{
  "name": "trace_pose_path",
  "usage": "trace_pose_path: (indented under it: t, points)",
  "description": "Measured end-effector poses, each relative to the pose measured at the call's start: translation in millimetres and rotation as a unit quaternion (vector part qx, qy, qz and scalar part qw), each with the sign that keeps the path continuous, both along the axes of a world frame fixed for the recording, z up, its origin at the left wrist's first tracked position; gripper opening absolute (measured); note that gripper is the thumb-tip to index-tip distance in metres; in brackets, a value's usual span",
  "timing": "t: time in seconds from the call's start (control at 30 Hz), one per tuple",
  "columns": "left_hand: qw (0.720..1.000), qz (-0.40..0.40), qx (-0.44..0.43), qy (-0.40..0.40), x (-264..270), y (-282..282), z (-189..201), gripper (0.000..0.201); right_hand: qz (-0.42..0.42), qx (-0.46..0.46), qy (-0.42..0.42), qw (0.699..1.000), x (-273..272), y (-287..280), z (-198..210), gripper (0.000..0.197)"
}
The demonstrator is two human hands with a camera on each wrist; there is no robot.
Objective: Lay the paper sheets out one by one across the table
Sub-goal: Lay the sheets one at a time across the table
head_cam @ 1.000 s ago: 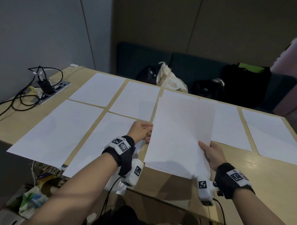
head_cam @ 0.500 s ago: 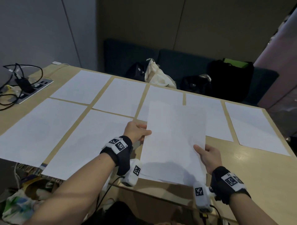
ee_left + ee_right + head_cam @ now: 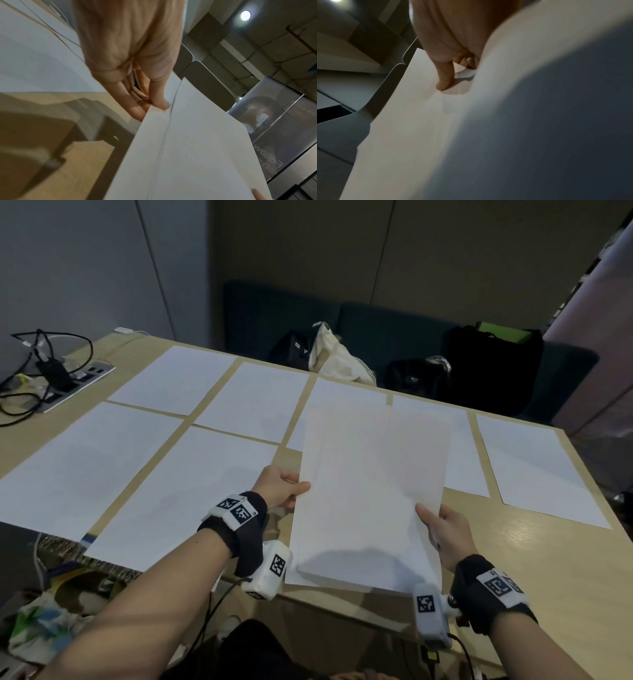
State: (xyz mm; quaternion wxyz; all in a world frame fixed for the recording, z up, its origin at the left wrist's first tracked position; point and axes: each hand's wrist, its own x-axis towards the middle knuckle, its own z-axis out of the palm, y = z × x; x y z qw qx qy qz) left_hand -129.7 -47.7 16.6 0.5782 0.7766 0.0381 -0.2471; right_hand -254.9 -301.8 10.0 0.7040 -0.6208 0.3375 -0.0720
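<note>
I hold a stack of white paper sheets above the near middle of the wooden table. My left hand pinches the stack's left edge, thumb on top; the left wrist view shows the thumb and fingers clamped on the sheets. My right hand grips the right edge near the lower corner, thumb pressed on the top sheet. Several single sheets lie flat on the table: two at the left, others in the back row and one at the far right.
A power strip with tangled black cables sits at the table's left rear corner. Behind the table a dark sofa holds black bags and a cream tote. Bare wood shows at the near right. Clutter lies below the table's near-left edge.
The held stack has come down and toward me, uncovering the back-row sheets behind it. Both hands keep their hold on its edges.
</note>
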Motion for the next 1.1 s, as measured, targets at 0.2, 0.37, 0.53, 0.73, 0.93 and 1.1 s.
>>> trace_pose_path:
  t: [0.2,0.37,0.53,0.73,0.93,1.1]
  points:
    - [1.0,0.004,0.004,0.004,-3.7,-2.9,-2.3,0.022,-0.027,-0.005,0.007,1.0,-3.8,-4.0,-5.9,0.034]
    - [0.996,0.001,0.087,-0.008,-2.0,11.3,-7.5,0.027,-0.064,-0.021,0.015,0.998,-8.9,-9.8,-5.1,0.035]
    - [0.958,-0.043,0.277,-0.052,-6.5,26.6,-12.3,0.038,-0.12,-0.029,0.017,0.992,-16.9,-26.2,-3.0,0.037]
    - [0.928,-0.101,0.352,-0.066,-12.7,23.2,-7.5,0.025,-0.165,-0.006,0.002,0.986,-26.3,-36.4,-1.8,0.039]
    - [0.909,-0.16,0.333,-0.194,-17.1,-3.8,-11.7,0.063,-0.186,0.011,-0.002,0.982,-34.2,-42.2,-0.3,0.039]
    - [0.828,-0.363,0.407,-0.133,-34.0,-30.7,-25.0,0.094,-0.194,0.011,-0.005,0.981,-37.1,-45.6,4.3,0.04]
